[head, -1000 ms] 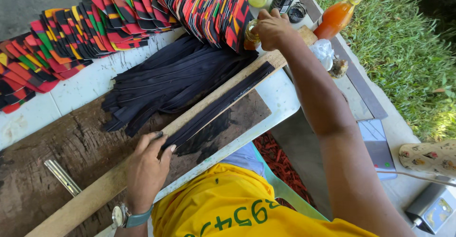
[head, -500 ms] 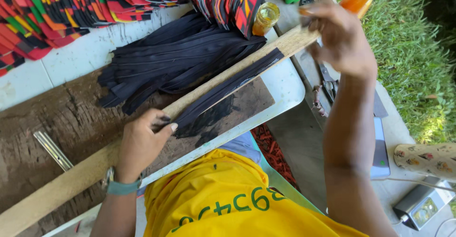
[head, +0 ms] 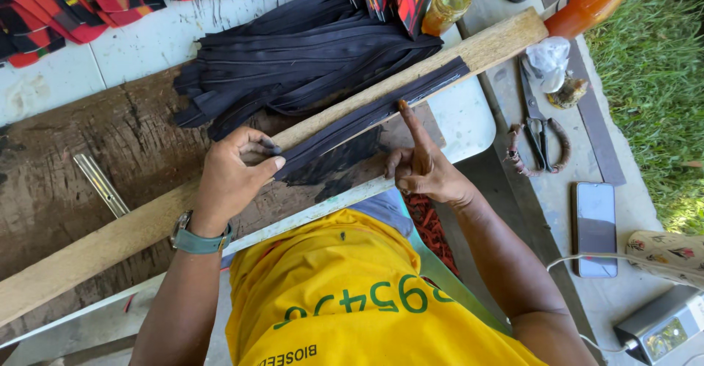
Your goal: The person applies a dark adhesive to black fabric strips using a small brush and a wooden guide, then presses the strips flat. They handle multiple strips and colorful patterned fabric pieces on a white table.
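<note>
From above, my left hand (head: 238, 171) pinches the near end of a black strip (head: 374, 113), thumb and fingers closed on it where it lies along a wooden plank (head: 110, 241). My right hand (head: 422, 168) holds nothing: its forefinger is stretched out, the tip pressing the strip's middle, the other fingers curled. The plank slants across the surface (head: 462, 113). Just beyond it lies a pile of black strips (head: 293, 58), with a jar (head: 445, 5) near the plank's far end.

A long wooden plank (head: 147, 223) lies slantwise across the bench (head: 462, 113). A strip (head: 374, 113) lies along the plank, between the left hand (head: 235, 175) and right hand (head: 425, 168). Behind the plank lies a heap of strips (head: 293, 58); scissors (head: 539, 135) and phone (head: 595, 223) lie right.
</note>
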